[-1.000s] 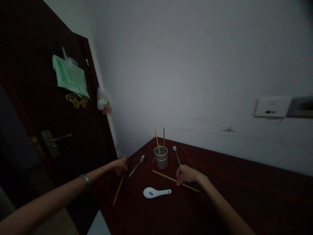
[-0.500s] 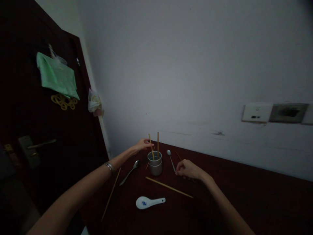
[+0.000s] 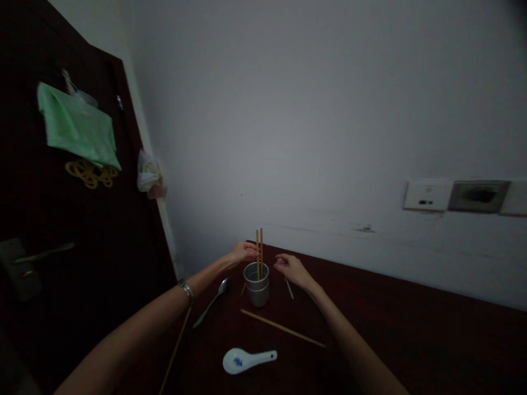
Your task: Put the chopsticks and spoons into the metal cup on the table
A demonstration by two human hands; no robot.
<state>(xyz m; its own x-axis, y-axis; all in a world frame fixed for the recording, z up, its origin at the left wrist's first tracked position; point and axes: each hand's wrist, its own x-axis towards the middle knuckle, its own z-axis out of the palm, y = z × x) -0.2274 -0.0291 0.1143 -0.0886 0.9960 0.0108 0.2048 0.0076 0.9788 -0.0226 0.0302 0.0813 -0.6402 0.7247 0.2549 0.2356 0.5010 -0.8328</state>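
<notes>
A grey metal cup [image 3: 258, 296] stands on the dark red table with two chopsticks [image 3: 261, 249] upright in it. Behind the cup, my left hand [image 3: 242, 253] has its fingers closed at the left one of these chopsticks. To the right of the cup, my right hand [image 3: 291, 270] has its fingers bent round the head of a long-handled metal spoon [image 3: 290, 289]; the handle's end shows below, and the head is mostly covered. A metal fork or spoon [image 3: 211, 304] lies left of the cup. Nearer me lie a chopstick [image 3: 282, 327] and a white ceramic spoon [image 3: 247, 360] with a blue mark.
Another chopstick [image 3: 176, 351] lies at the table's left, partly under my left forearm. Part of a thin stick [image 3: 243, 289] shows beside the cup. The pale wall [image 3: 288, 137] borders the table's back; a dark door [image 3: 123, 219] is at left.
My right hand has moved left and away from me, to the spoon's head. The chopstick at my left hand now stands more upright, closer to the other one. The view has shifted slightly.
</notes>
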